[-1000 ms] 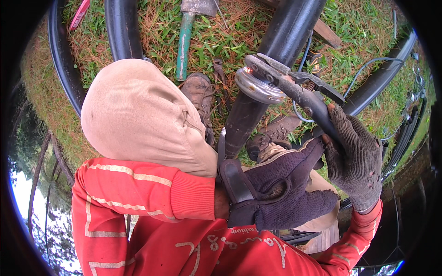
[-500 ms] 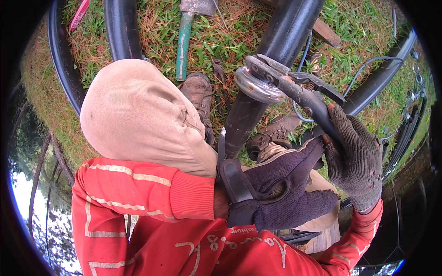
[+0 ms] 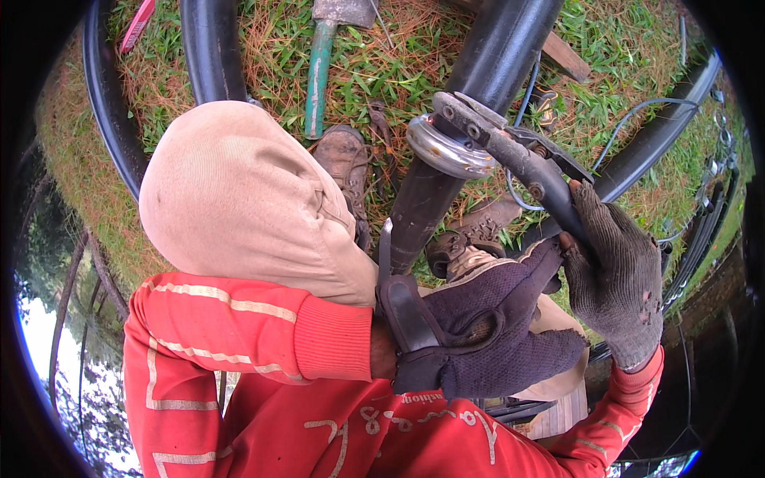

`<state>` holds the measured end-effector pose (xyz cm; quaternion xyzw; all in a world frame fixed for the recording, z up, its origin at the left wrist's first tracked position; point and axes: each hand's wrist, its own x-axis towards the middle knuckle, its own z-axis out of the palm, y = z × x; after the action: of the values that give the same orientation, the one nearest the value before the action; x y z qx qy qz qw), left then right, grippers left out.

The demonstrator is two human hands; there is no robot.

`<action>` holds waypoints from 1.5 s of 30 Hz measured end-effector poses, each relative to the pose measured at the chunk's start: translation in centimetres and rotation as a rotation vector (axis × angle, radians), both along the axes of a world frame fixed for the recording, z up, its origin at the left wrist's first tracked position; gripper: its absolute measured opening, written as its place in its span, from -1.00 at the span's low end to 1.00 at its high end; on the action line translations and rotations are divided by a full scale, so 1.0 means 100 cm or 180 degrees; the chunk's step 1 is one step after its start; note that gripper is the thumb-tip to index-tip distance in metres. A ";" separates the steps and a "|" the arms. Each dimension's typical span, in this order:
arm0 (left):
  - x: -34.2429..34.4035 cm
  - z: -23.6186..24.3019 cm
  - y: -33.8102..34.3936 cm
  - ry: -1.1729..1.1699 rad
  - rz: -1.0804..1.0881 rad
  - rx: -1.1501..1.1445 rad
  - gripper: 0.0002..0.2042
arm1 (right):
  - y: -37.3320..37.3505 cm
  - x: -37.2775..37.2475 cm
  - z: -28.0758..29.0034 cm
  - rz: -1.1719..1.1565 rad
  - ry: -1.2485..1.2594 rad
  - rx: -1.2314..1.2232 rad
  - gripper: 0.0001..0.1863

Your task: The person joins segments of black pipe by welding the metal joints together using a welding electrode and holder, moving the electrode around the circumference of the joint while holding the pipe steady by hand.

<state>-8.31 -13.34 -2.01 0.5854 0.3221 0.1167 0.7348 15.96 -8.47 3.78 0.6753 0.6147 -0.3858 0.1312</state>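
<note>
Nearest, at centre, sits the left hand in a dark purple knit glove (image 3: 518, 323); I can't tell whether its fingers grip anything. To its right, the right hand in a worn grey knit glove (image 3: 620, 275) curls round a dark metal spring-lever tool (image 3: 518, 159). Farther off, the tool's head has just shifted slightly right, and the glow of a second ago is gone from the shiny silver metal ring (image 3: 448, 156) around the thick black tube (image 3: 498, 52). Contact seems broken off, though from here they overlap.

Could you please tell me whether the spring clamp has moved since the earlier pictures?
Yes; the spring clamp has its head shifted slightly up and right against the silver ring.
</note>
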 end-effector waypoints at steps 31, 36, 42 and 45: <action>-0.001 0.000 0.004 -0.0092 0.0000 -0.0304 -0.28 | -0.022 -0.007 0.003 -0.0535 0.0173 0.0377 -0.41; 0.000 0.001 0.004 -0.0111 -0.0014 -0.0349 -0.28 | -0.025 -0.006 0.002 -0.0475 0.0216 0.0418 -0.42; 0.000 0.000 0.005 -0.0110 -0.0031 -0.0414 -0.29 | -0.021 -0.008 0.001 -0.0493 0.0242 0.0300 -0.41; 0.000 -0.001 0.005 -0.0109 -0.0036 -0.0446 -0.29 | -0.023 -0.008 0.001 -0.0522 0.0271 0.0297 -0.41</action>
<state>-8.35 -12.84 -2.09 0.5323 0.3136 0.0997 0.7800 15.15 -10.73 3.86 0.7117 0.5798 -0.3945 0.0413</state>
